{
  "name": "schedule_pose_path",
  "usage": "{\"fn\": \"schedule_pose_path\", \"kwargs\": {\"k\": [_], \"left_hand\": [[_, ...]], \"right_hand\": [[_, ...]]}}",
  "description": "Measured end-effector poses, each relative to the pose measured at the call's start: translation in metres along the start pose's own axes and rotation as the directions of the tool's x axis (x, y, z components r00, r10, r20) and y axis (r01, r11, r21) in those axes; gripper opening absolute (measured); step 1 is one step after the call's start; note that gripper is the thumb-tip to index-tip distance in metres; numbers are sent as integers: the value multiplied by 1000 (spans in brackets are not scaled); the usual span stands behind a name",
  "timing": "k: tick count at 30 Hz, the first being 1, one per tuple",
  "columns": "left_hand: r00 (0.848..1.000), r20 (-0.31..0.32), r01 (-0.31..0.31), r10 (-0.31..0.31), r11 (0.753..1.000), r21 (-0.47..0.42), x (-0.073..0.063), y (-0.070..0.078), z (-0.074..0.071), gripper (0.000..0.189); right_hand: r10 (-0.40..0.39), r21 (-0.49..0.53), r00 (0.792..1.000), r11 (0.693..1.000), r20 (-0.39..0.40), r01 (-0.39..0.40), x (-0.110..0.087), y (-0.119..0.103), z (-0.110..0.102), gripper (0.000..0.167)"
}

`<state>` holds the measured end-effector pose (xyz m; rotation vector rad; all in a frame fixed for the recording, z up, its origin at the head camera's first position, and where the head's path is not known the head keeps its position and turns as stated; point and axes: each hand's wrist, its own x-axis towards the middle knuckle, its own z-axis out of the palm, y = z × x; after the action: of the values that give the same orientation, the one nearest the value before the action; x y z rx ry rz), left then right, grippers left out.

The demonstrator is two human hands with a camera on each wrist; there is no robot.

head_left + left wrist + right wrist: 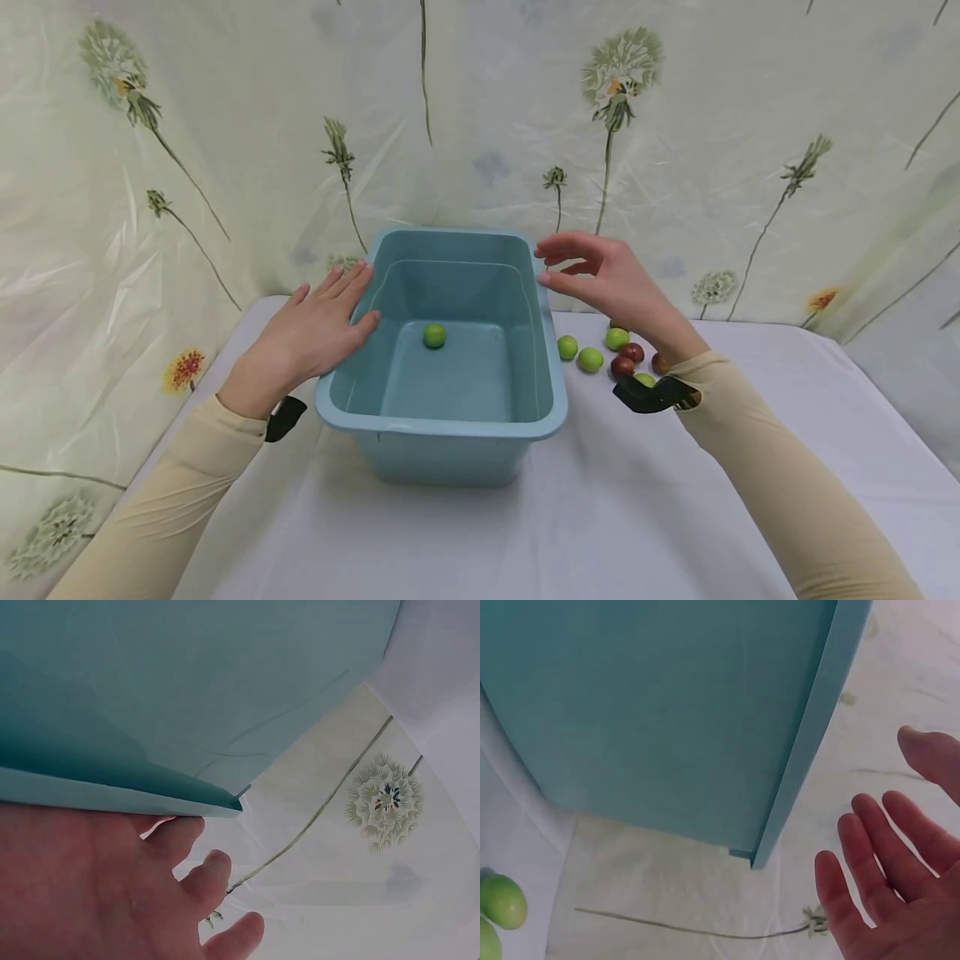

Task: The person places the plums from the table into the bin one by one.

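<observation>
A blue plastic tub [441, 457] stands on the white-covered table. Inside, toward its back left, lies one small round green fruit [434, 336]. My left hand [307, 333] rests on the tub's left rim, fingers extended and spread; the left wrist view has the palm right under that rim. At the opposite side my right hand [600, 271] is held near the right rim with fingers loosely bent and nothing in them. From the right wrist view, a gap separates the right hand [900, 877] from the tub's rim [810, 742].
To the right of the tub lie several small green fruits [591, 360] and dark red fruits [622, 367], partly hidden by the right wrist's black strap [651, 395]. A flower-printed sheet [480, 108] hangs behind and to the left of the table [787, 467].
</observation>
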<state>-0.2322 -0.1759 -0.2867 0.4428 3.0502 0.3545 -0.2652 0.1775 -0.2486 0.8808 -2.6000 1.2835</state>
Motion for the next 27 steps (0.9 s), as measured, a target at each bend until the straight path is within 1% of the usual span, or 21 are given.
{"fn": "schedule_pose_path", "kwargs": {"k": [5,10,14,20,22,27], "left_hand": [[1000,-16,-4,4,1000,5,0,0,1,68],[1000,-18,-4,4,1000,3,-1,1,0,68],[1000,-14,-5,5,1000,-1,-1,1,0,68],[1000,-16,-2,2,1000,-5,-1,-1,1,68],[1000,-17,-3,3,1000,-7,-1,-1,1,68],[1000,-21,-3,2,1000,-10,1,-1,2,68]], "right_hand": [[10,-14,1000,1000,-28,-10,-4,8,-3,40],[46,-33,998,998,-40,-47,-6,26,-4,41],[66,-39,997,997,-38,-67,-8,33,-4,42],[81,-30,996,996,-30,-82,-13,31,-4,41],[85,-35,996,996,-27,-86,-14,35,-4,40],[133,-40,991,990,-15,-134,-15,50,-2,42]]}}
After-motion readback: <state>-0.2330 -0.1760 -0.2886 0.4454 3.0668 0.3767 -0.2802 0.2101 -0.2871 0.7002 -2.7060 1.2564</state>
